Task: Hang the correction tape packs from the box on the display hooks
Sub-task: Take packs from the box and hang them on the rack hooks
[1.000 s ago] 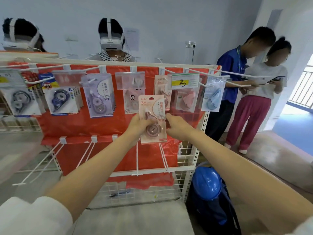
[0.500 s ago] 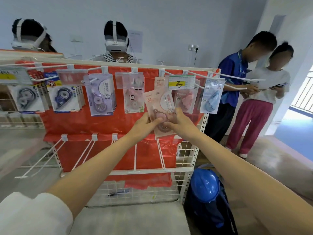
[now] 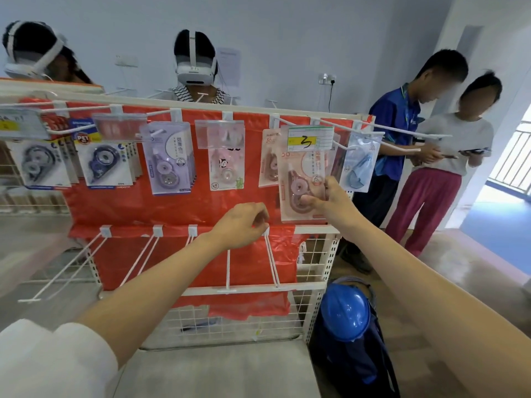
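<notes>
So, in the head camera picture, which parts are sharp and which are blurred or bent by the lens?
Head view: the pink correction tape pack pinched by the right hand is fairly sharp, and so is the price tag; the left hand is a little soft; the far left of the rack smears into blur; the wide lens bows the top rail; the hook sleeves show faint glare.

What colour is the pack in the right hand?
Pale pink, with a darker pink tape dispenser inside; the pack shows only in the head view, pinched by the right hand.
</notes>
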`<state>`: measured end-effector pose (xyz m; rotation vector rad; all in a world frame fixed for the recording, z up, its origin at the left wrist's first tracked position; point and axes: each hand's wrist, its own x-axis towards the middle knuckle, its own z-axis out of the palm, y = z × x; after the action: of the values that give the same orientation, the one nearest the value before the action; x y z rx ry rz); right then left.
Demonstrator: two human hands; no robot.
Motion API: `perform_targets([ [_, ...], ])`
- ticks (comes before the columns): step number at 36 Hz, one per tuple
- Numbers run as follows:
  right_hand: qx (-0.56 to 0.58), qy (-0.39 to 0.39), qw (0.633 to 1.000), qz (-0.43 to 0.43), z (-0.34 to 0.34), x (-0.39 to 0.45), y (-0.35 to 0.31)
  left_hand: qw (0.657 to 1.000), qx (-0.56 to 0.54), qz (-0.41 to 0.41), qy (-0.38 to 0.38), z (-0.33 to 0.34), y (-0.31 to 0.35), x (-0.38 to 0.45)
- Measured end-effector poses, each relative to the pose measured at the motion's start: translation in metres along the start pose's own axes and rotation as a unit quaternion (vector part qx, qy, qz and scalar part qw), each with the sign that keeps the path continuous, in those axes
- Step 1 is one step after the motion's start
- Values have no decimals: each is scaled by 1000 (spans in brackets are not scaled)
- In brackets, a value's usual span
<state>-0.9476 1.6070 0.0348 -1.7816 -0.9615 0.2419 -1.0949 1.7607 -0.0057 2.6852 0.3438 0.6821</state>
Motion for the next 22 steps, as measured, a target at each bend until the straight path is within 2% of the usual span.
perform_targets([
  [14,-37,-32,998,39,42,32,12,999,46,13,6,-16,-37,3],
  [18,-14,5,998,58,55,65,30,999,43,12,8,-22,-53,5],
  [22,-7,68,992,103,69,63,-4,999,43,14,-3,-26,-67,8],
])
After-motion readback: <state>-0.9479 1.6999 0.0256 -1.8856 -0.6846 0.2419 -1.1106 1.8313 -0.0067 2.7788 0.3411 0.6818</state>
